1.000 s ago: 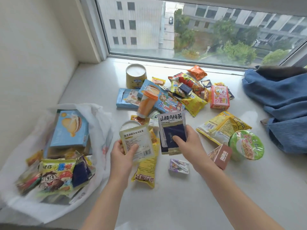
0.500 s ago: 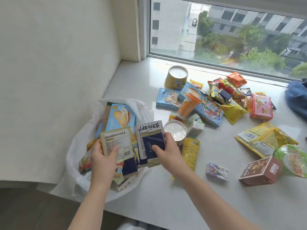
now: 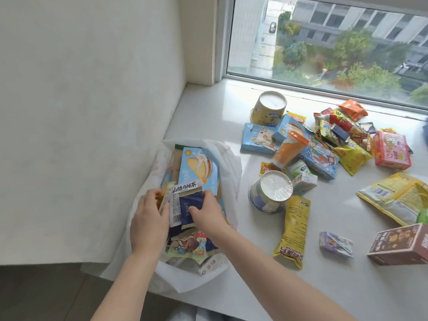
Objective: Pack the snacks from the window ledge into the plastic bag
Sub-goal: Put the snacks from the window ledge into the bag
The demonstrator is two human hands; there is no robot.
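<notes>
I had both hands over the open white plastic bag [image 3: 229, 172], which sat at the left end of the window ledge [image 3: 324, 286] against the wall. My right hand [image 3: 209, 214] pinched a dark blue tea sachet [image 3: 187, 205] by its right edge, thumb across the front, holding it upright just above the packets already in the bag. My left hand [image 3: 148, 221] gripped a paler sachet [image 3: 165, 200] just left of it; that one was turned edge-on, so I think the two touched but could not tell. Behind them in the bag stood a light blue biscuit box [image 3: 200, 169]. To the right on the ledge, a foil-topped cup [image 3: 271, 192] lay tilted beside a long yellow packet [image 3: 293, 230]. Farther right and toward the window lay the rest of the snacks [image 3: 324, 144], heaped together.
</notes>
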